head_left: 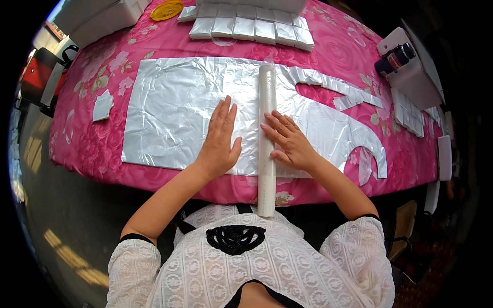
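Observation:
A thin, shiny silvery-white plastic sheet (169,108), cut in the outline of an apron, lies flat across the table. Its strap-like ends and curved cut-outs point to the right. Across it, running from far to near, lies a long pale roller tube (267,87) whose near end sticks out past the table edge. My left hand (221,141) rests flat on the sheet just left of the tube, fingers stretched out. On the tube's right side sits my right hand (290,141), fingers spread, with the fingertips touching the tube and not wrapped round it.
A pink floral cloth (92,143) covers the table. Folded silvery packets (251,30) stand in rows at the back, near a yellow round dish (167,9). Small white squares (103,106) lie at left. A dark bottle (394,59) and more packets (408,113) are at right.

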### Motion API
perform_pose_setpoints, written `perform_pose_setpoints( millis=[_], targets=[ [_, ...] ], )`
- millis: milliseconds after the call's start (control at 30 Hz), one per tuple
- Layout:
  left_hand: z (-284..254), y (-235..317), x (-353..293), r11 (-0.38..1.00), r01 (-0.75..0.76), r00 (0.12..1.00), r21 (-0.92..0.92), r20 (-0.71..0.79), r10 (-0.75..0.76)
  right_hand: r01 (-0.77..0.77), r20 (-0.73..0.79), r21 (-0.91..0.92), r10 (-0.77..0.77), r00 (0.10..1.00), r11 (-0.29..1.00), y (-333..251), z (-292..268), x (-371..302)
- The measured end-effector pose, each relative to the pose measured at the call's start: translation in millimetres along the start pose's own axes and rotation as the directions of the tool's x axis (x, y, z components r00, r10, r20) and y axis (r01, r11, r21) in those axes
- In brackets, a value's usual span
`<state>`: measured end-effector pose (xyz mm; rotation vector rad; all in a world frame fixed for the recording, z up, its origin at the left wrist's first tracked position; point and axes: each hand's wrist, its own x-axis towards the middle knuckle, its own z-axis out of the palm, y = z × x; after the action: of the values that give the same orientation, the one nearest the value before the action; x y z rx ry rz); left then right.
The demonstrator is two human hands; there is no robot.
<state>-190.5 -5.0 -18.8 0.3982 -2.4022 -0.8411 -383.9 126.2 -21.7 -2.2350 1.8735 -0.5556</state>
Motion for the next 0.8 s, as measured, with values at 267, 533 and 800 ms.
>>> perform_pose_setpoints(
  millis=[267,533,800],
  targets=[
    [-106.9,-64.7,-69.5,0.923,0.382,0.896,-0.044,-0.226,-0.382,0.423,0.086,0.592,-0.576,0.813,0.686,-126.9,41.5,124.9],
    [-145.2,-44.2,-143.9,0.787,0.566,0.769,-0.246,-0.187,-0.612,0.383,0.113,0.102,-0.394,0.912,0.918,-69.2,45.2,150.3],
    [-132.0,-11.7,-166.6,0.710,0.681,0.711,-0.180,-0.069,-0.700,0.506,0.127,0.125,-0.519,0.845,0.853,-125.8,93.4,236.9]
  ],
)
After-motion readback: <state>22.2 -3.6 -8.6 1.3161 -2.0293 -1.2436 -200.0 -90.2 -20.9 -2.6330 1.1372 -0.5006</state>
